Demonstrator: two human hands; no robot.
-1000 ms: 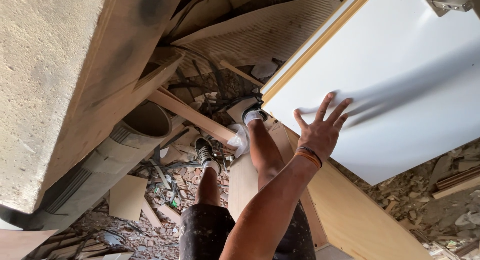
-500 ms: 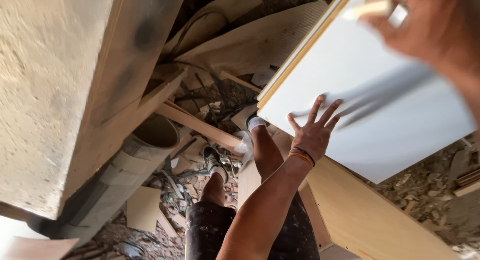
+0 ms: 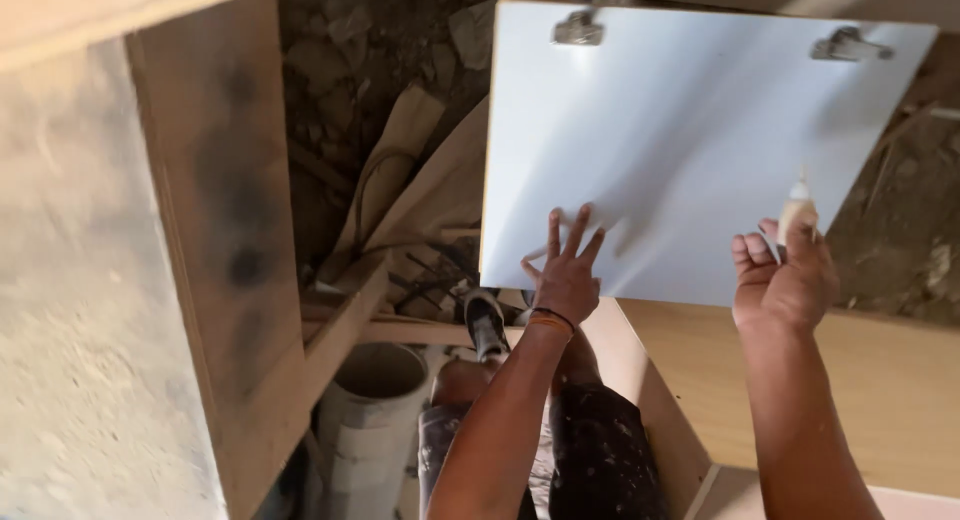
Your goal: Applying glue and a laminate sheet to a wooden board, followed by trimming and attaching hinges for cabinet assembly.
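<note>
My left hand [image 3: 566,276] lay flat with its fingers spread against the lower edge of the white cabinet door [image 3: 690,150], gripping nothing, only pressing to steady the panel. A second earlier that hand had been alone on the door; by this moment my right hand [image 3: 790,280] had come up beside it, fist closed around a small pale bottle [image 3: 797,212] whose tip poked above my knuckles, close to the white face. The door itself had swung in my view: where it had run off slantwise at the upper right, it now faced me squarely, its two metal hinges [image 3: 578,28] along the top edge. I judged that I was ready to work on the panel's surface. Beyond it lay the tan wooden cabinet body [image 3: 880,380], and below my arms a grey pipe [image 3: 370,420] and rubble [image 3: 350,40].
</note>
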